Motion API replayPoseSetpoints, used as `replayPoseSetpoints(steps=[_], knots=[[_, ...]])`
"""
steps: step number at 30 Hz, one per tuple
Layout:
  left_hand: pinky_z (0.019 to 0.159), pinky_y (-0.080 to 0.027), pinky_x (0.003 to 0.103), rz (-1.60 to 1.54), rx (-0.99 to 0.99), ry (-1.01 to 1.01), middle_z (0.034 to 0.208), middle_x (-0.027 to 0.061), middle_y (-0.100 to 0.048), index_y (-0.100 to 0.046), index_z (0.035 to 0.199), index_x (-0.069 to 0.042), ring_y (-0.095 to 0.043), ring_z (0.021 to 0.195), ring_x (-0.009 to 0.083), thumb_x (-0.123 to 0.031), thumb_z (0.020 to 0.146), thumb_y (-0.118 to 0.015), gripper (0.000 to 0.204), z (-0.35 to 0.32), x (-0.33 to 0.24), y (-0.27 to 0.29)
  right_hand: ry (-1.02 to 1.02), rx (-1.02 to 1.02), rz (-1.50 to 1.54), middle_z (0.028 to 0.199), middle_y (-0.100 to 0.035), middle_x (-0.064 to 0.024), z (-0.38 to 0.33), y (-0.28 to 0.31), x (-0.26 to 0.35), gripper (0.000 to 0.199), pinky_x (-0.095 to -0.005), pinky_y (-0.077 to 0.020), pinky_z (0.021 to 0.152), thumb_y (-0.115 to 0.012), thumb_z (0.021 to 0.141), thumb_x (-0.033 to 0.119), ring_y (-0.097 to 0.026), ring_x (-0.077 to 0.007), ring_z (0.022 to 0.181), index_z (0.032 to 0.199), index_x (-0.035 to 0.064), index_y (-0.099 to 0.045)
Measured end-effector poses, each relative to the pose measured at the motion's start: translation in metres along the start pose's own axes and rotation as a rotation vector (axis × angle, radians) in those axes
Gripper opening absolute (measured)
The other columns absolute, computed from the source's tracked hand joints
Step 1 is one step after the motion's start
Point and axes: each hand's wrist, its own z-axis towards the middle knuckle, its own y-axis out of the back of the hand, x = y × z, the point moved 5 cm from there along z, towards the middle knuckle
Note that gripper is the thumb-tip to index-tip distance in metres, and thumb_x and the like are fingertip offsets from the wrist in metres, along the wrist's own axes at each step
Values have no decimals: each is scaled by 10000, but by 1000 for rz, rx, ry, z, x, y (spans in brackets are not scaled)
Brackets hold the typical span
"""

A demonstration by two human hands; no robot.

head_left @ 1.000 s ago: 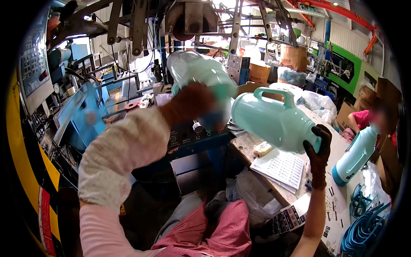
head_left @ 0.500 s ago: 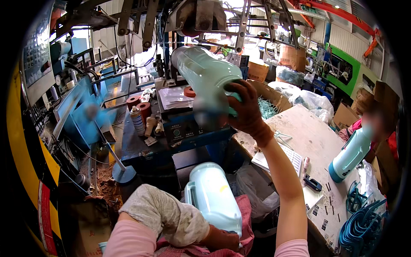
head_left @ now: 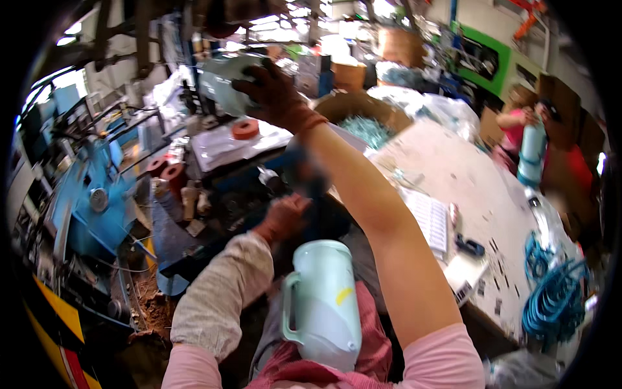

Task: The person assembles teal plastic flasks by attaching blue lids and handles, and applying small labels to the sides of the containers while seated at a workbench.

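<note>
A pale green plastic jug (head_left: 227, 83) is held up at the machine by my right hand (head_left: 277, 94), which wears a brown glove and wraps its near end. My left hand (head_left: 284, 217), gloved too, is low at the dark front of the machine bench, below the raised jug. Its fingers look curled; motion blur hides whether anything is in them. A second pale green jug (head_left: 327, 305), with a side handle and a yellow mark, stands upright on my lap between my forearms.
Right of me is a pale worktable (head_left: 447, 162) with a printed sheet (head_left: 424, 220), a black clip-like tool (head_left: 470, 245) and coiled teal straps (head_left: 551, 295). A co-worker (head_left: 512, 133) holds another jug beyond. Left are a blue fan (head_left: 100, 198) and red-brown rolls (head_left: 173, 178).
My right hand has carried its jug left and farther away, toward the machine. My left hand has left the lap jug and reached forward. The view has shifted right, and the lap jug stands more upright.
</note>
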Motion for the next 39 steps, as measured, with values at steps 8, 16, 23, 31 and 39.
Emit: replayPoseSetpoints(steps=[8,16,23,31,39], knots=[[758,-489,365,14,224,306,1197,180,-502,-484,1193,-32,-581,943,288,-131,813,-522,395,52,-1,-88,-534,111,329,1088,-563,-146,-187,123,61,526,-402,-437,822,-654,714,296,-557,-292,977,1184,94,-531],[818,-448,341,-287,34,327,1164,163,-506,-482,1195,-24,-546,980,254,-152,858,-504,361,25,-54,-54,-1574,-311,-938,1082,-598,-141,-445,673,231,317,-313,-458,833,-550,851,101,-575,-208,979,1153,6,-544],[870,-412,320,-605,-114,501,1136,148,-510,-480,1198,-18,-515,1012,224,-170,897,-488,336,-41,-36,-10,-2148,87,-864,1145,-562,-203,-642,780,363,532,-412,-426,888,-662,758,277,-534,-341,1065,1189,5,-508],[863,-406,294,-606,-279,377,1036,95,-511,-514,1131,-27,-500,972,162,-226,929,-490,284,-98,33,22,-1965,467,-875,1285,-464,-206,-774,730,333,604,-388,-330,990,-643,766,327,-411,-355,1208,1256,24,-461],[714,-490,310,-1510,-320,675,936,112,-631,-588,1098,7,-596,786,191,-292,939,-449,367,-82,-41,-37,-1719,498,-1202,1181,-528,-223,-735,726,345,593,-460,-364,961,-674,701,368,-463,-393,1127,1165,29,-530]])
